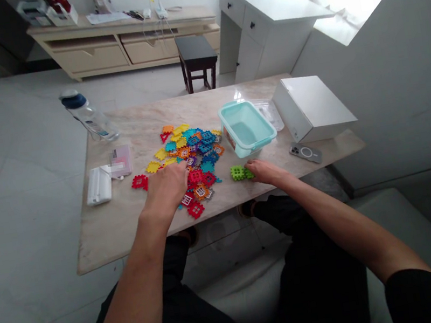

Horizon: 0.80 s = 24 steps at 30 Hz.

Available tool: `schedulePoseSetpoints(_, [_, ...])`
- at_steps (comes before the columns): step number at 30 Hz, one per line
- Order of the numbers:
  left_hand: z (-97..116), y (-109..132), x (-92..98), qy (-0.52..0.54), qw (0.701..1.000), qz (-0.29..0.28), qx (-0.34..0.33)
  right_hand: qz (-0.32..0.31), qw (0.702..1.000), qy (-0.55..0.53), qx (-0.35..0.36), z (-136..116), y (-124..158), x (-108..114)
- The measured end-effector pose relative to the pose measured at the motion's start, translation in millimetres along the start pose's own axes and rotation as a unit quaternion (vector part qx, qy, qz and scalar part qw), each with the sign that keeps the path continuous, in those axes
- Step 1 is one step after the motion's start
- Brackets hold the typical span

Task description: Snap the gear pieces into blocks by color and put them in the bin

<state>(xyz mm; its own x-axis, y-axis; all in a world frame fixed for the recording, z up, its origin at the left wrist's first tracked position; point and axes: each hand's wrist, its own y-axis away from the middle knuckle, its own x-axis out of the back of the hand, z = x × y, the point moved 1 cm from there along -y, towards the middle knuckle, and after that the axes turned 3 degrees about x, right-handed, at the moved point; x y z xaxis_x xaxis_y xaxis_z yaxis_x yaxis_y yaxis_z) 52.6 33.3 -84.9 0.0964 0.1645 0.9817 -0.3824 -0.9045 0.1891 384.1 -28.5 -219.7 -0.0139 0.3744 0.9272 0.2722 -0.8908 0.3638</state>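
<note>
Forearms [132,295]; green tiles [237,172] between hands [168,185], touching right one [265,170].

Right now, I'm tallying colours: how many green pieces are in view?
2: one green piece left of the right hand, another green piece at that hand. More may be hidden under it or in the pile.

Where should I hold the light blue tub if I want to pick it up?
Probably by the near rim, coming from the sitting person's side, thumb inside and fingers outside. The tub stands upright with its top open, so its edge should be easy to pinch. Colorful pieces lie close on its left, and clear plastic sits on its right.
</note>
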Motion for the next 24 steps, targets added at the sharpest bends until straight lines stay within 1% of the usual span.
schedulePoseSetpoints(6, [-2.5, 6.3, 9.3, 0.025, 0.999, 0.02, 0.012, 0.004, 1.0, -0.001, -0.002, -0.7, 2.1, -1.8])
schedulePoseSetpoints(8, [-4.3, 8.9, 12.2, 0.034, 0.999, 0.024, 0.018, 0.004, 1.0, -0.001, -0.002, -1.8, 8.9, -1.2])
schedulePoseSetpoints(10, [-7.1, 10.9, 14.5, 0.045, 0.998, 0.032, 0.026, 0.012, 1.0, -0.002, -0.002, -1.6, 22.9, 5.2])
schedulePoseSetpoints(12, [-10.5, 12.4, 16.4, 0.056, 0.997, 0.042, 0.034, 0.036, 0.999, -0.002, -0.005, 3.1, 41.5, 21.9])
schedulePoseSetpoints(13, [-12.2, 13.2, 17.3, 0.06, 0.996, 0.045, 0.039, 0.061, 0.998, -0.005, -0.01, 7.6, 50.1, 34.9])
schedulePoseSetpoints(15, [-14.9, 15.2, 19.0, 0.062, 0.996, 0.046, 0.049, 0.131, 0.991, -0.018, -0.021, 20.9, 60.0, 69.1])
schedulePoseSetpoints(16, [-16.0, 16.6, 19.8, 0.061, 0.996, 0.046, 0.053, 0.17, 0.985, -0.028, -0.025, 29.2, 59.3, 88.5])
schedulePoseSetpoints(18, [-17.8, 20.4, 21.2, 0.063, 0.995, 0.052, 0.061, 0.22, 0.974, -0.035, -0.031, 47.9, 44.8, 125.6])
schedulePoseSetpoints(19, [-18.9, 22.7, 21.8, 0.067, 0.994, 0.057, 0.064, 0.223, 0.974, -0.032, -0.036, 57.6, 31.8, 140.8])
schedulePoseSetpoints(20, [-20.3, 25.2, 22.2, 0.074, 0.993, 0.061, 0.07, 0.213, 0.976, -0.026, -0.046, 66.8, 16.3, 152.7])
schedulePoseSetpoints(22, [-24.6, 30.1, 22.8, 0.093, 0.989, 0.066, 0.092, 0.163, 0.983, -0.023, -0.079, 82.2, -17.4, 165.2])
schedulePoseSetpoints(24, [-29.7, 34.5, 23.3, 0.107, 0.984, 0.069, 0.121, 0.085, 0.99, -0.021, -0.109, 91.3, -46.8, 164.0])
